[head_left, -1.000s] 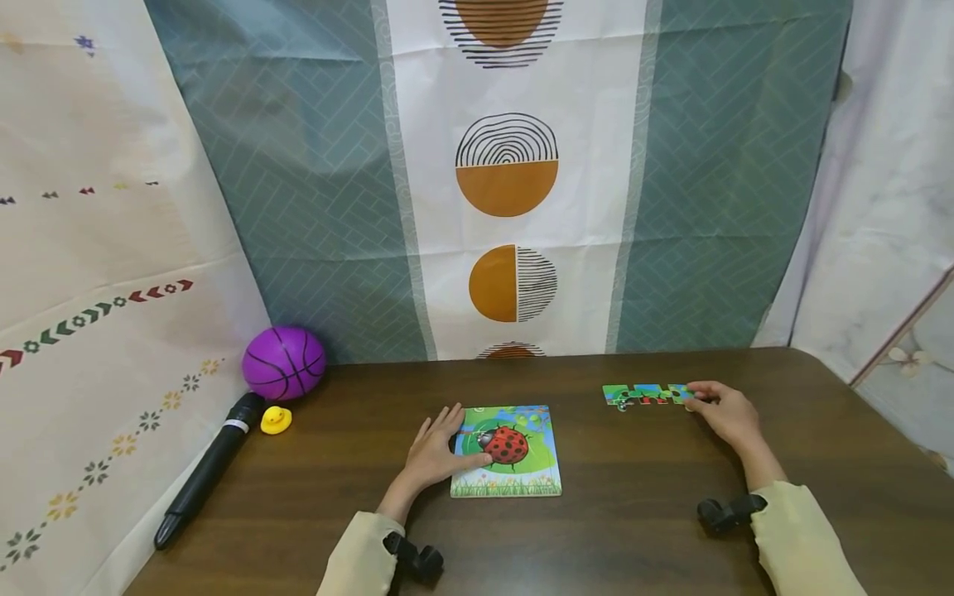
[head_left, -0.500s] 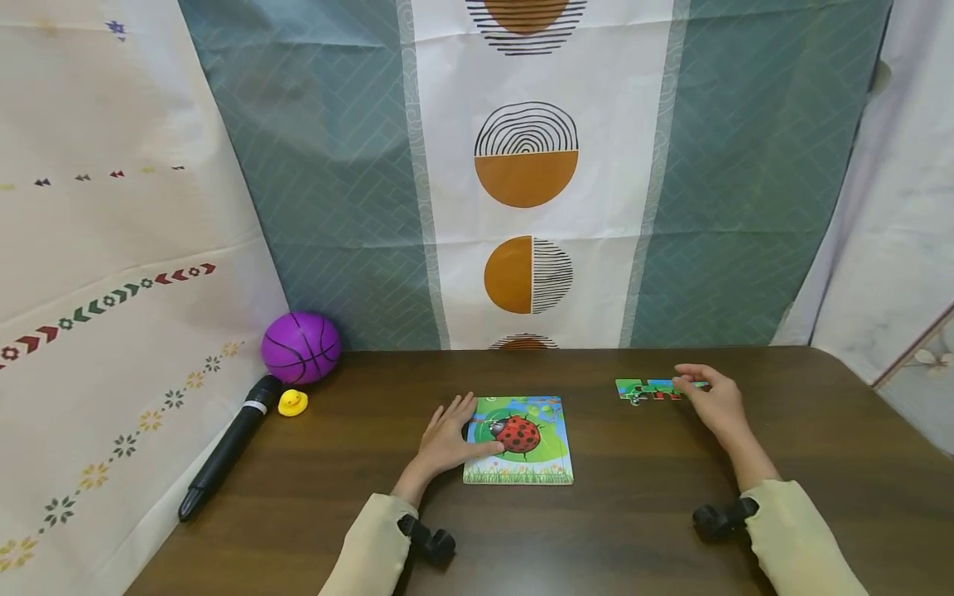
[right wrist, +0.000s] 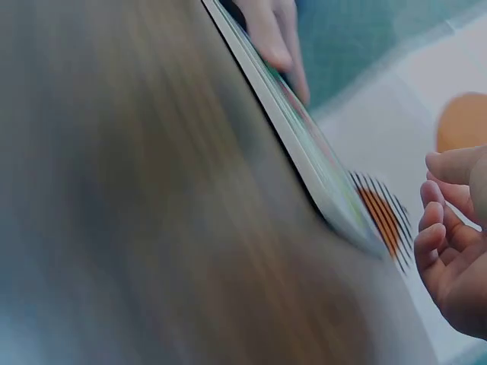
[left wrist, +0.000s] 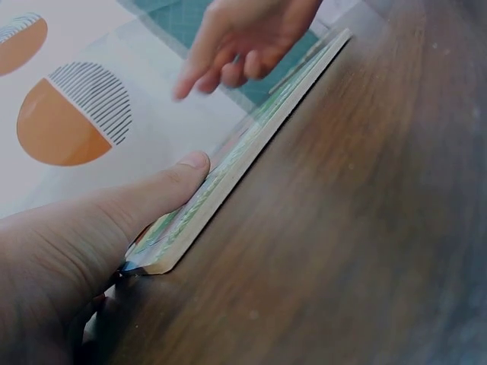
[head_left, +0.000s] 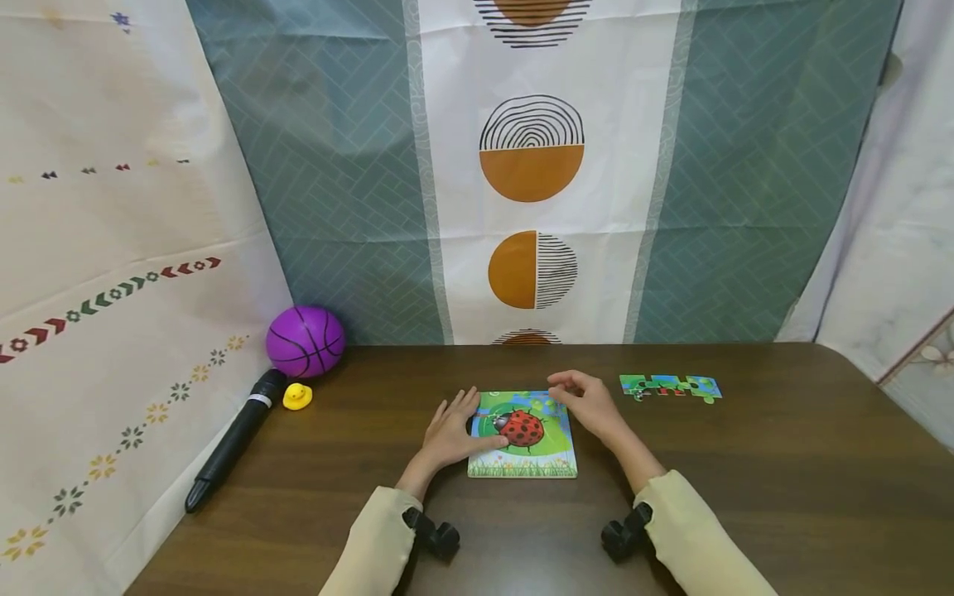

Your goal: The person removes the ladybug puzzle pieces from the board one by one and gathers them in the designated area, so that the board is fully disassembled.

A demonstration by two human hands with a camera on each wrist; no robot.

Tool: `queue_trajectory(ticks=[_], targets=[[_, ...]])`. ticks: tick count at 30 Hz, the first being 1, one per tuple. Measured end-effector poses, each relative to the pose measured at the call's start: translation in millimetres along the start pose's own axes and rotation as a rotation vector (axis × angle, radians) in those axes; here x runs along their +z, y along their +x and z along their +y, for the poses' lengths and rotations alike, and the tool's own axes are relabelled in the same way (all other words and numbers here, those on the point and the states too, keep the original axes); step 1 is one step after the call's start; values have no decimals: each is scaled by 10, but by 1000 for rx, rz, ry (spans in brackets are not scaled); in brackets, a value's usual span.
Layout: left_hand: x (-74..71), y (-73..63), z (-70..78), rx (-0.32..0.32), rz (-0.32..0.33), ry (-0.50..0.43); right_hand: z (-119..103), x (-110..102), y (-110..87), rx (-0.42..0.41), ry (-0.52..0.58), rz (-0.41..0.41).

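Observation:
A square ladybug puzzle board (head_left: 522,468) lies flat on the table. My left hand (head_left: 450,437) rests at its left side, fingers straight and spread, with the thumb (left wrist: 179,182) lying on the printed face. Over the board's far right corner hovers my right hand (head_left: 594,407); its fingers are loosely bent, and no piece shows between them in the right wrist view. Farther right, a short row of jigsaw pieces (head_left: 666,383) lies on the table, green and blue with red bits of picture.
On the left of the brown table (head_left: 373,430) are a purple ball (head_left: 305,341), a yellow rubber duck (head_left: 297,396) and a black microphone-like stick (head_left: 234,443). A patterned cloth (head_left: 358,165) hangs behind the table's far edge.
My right hand has left the jigsaw pieces and moved left to the board's corner. The row of pieces is now uncovered. My left hand has stayed on the board. The head view has shifted slightly.

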State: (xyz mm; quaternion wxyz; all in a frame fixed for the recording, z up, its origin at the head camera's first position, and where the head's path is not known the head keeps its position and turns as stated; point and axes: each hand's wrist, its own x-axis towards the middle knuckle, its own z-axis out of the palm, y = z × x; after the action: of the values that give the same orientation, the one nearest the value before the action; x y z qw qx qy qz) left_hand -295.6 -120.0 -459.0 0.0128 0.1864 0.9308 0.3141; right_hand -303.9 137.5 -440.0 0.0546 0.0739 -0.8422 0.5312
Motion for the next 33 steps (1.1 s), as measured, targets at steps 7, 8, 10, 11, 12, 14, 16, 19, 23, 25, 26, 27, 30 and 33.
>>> queue_trajectory(ticks=[7, 8, 10, 11, 12, 14, 16, 19, 23, 25, 26, 27, 30, 33], targets=[[4, 8, -26, 14, 0, 30, -119, 384, 8, 0, 80, -74], [2, 7, -21, 11, 1, 28, -127, 424, 3, -6, 86, -85], [-1, 7, -15, 9, 3, 30, -130, 494, -7, -26, 80, -113], [-1, 7, -10, 11, 5, 26, -127, 521, -10, -37, 78, -125], [-1, 9, -6, 11, 5, 25, -119, 542, -12, -38, 79, -137], [-1, 15, 1, 11, 4, 22, -105, 568, -12, -30, 69, -158], [-1, 16, 4, 12, 3, 22, -97, 582, -7, -23, 47, -165], [-4, 25, 4, 10, -4, 19, -85, 587, 6, -25, 10, -159], [-15, 52, -20, 31, -16, 7, -64, 598, 9, -72, -39, -144], [-24, 39, -55, 41, -23, -1, -59, 625, -3, -93, -49, -157], [-29, 28, -74, 43, -27, -10, -55, 640, -12, -106, -53, -169], [-33, 15, -93, 45, -32, -19, -53, 652, -20, -114, -57, -183], [-35, -14, -137, 60, -41, -54, -37, 669, -46, -131, -71, -207], [-35, -9, -150, 89, -43, -93, -31, 643, -51, -138, -83, -198]])
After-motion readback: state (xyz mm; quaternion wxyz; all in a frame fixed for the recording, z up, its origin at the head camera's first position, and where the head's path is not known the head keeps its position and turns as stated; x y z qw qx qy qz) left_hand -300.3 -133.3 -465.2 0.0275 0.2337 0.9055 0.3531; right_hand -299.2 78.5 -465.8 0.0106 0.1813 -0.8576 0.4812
